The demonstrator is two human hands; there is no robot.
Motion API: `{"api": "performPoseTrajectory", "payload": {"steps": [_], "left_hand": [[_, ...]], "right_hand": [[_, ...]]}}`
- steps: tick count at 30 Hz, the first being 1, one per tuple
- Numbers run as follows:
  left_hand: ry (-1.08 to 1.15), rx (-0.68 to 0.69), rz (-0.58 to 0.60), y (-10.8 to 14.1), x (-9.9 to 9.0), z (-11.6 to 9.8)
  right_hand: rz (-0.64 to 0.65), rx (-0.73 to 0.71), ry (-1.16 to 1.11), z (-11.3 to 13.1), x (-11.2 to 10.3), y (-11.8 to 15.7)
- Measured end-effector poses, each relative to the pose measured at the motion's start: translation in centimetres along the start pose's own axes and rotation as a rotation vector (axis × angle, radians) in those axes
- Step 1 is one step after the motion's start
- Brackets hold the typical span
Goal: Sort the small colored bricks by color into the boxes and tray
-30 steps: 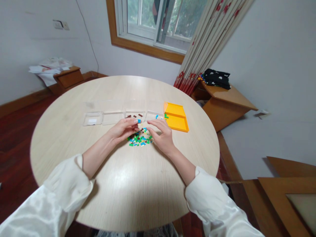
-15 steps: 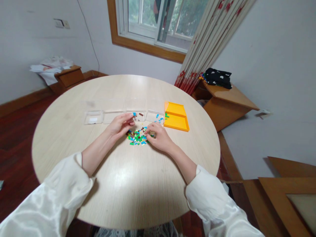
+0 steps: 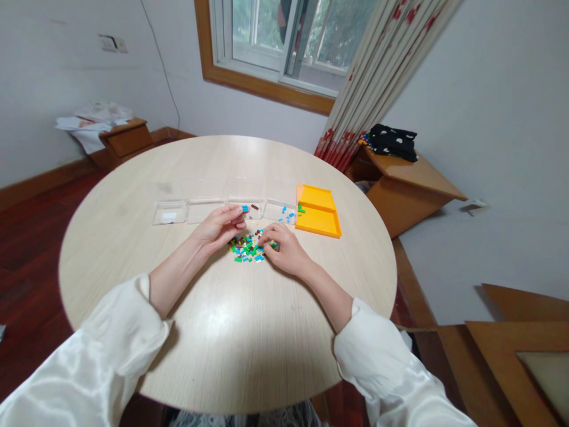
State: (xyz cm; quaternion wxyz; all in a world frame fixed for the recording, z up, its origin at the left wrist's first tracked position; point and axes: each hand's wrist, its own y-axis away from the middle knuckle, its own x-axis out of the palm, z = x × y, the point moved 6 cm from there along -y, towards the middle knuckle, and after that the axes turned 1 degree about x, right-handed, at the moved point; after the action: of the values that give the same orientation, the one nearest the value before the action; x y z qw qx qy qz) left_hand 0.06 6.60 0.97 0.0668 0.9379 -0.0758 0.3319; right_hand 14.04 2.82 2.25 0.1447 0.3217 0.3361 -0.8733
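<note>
A pile of small green, blue, brown and yellow bricks [image 3: 249, 250] lies on the round table. My left hand [image 3: 221, 226] is raised just beyond its left side, pinching a small blue brick [image 3: 245, 209] between thumb and fingertips. At the right side of the pile, my right hand [image 3: 283, 248] has its fingers bent down among the bricks; whether it grips one is too small to tell. Behind the hands stands a row of clear open boxes [image 3: 205, 210]. Several blue pieces [image 3: 287, 214] are in the rightmost one, and a brown brick [image 3: 255, 207] is in the box beside it.
An open yellow box [image 3: 317, 219] sits at the right end of the row, with green pieces [image 3: 301, 209] at its left edge. The round table's [image 3: 226, 344] far edge faces a window. Wooden stands holding papers and dark cloth are beyond it.
My right hand's fingers have shifted slightly left over the pile. My left hand still pinches the blue brick, and the view has moved very slightly.
</note>
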Motion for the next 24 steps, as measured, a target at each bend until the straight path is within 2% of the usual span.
{"api": "performPoseTrajectory", "payload": {"steps": [6, 11, 15, 24], "left_hand": [[0.065, -0.001, 0.004, 0.1, 0.0, -0.1], [0.240, 0.053, -0.043, 0.5, 0.0, -1.3], [0.321, 0.072, -0.038, 0.8, 0.2, -2.0], [0.284, 0.140, -0.082, 0.8, -0.1, -2.5]], "right_hand": [[-0.136, -0.014, 0.017, 0.2, -0.8, -0.1], [-0.163, -0.028, 0.012, 0.3, -1.0, -0.2], [-0.162, -0.016, 0.008, 0.4, -1.0, -0.1], [-0.213, -0.016, -0.009, 0.6, -1.5, -0.1]]}}
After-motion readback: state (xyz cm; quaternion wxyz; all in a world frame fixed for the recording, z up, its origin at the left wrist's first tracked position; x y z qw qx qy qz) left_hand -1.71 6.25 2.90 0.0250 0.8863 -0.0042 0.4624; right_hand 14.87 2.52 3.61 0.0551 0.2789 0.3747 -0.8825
